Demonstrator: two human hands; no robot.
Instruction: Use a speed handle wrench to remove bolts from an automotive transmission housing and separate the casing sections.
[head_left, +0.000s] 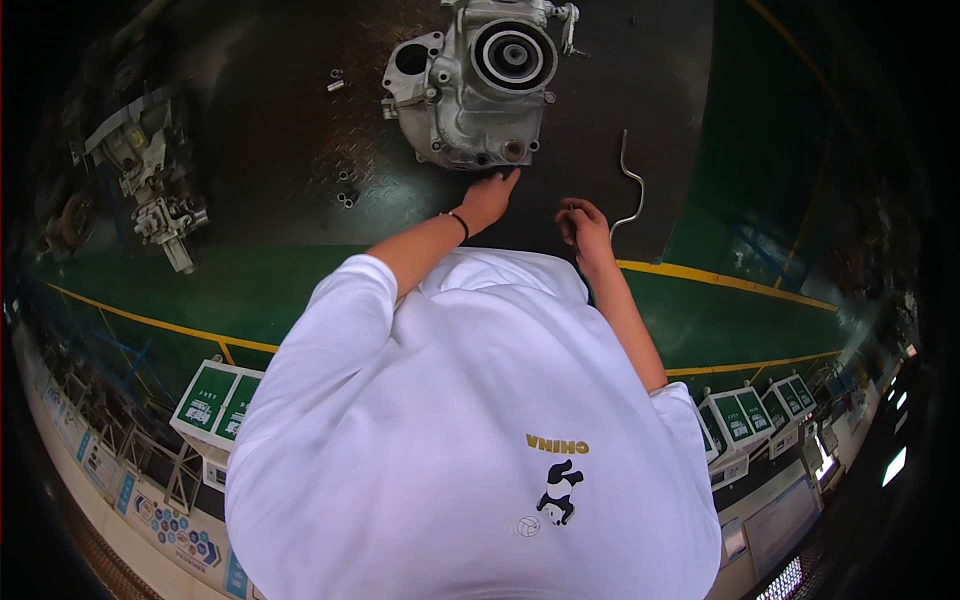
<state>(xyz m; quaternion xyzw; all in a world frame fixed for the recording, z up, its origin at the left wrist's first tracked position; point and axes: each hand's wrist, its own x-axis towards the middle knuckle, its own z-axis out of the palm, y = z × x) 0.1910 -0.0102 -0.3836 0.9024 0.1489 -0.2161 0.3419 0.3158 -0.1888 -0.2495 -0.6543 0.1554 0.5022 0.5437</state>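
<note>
A grey cast-metal gearbox housing stands on the dark metal worktable in front of me, with a round bearing opening facing up. My left hand, with a dark band at its wrist, is at the housing's near edge. Its index finger stretches to the lower rim, just below a brownish round plug; the other fingers are partly hidden. To the right, apart from the housing, my right hand has its fingers curled together. What lies between them, if anything, is too small to tell. A bent metal rod lies beside it.
Several small metal sleeves and nuts lie on the worktable to the left. Another metal assembly is farther left. Green floor with yellow lines surrounds the table; white-and-green cabinets stand behind me.
</note>
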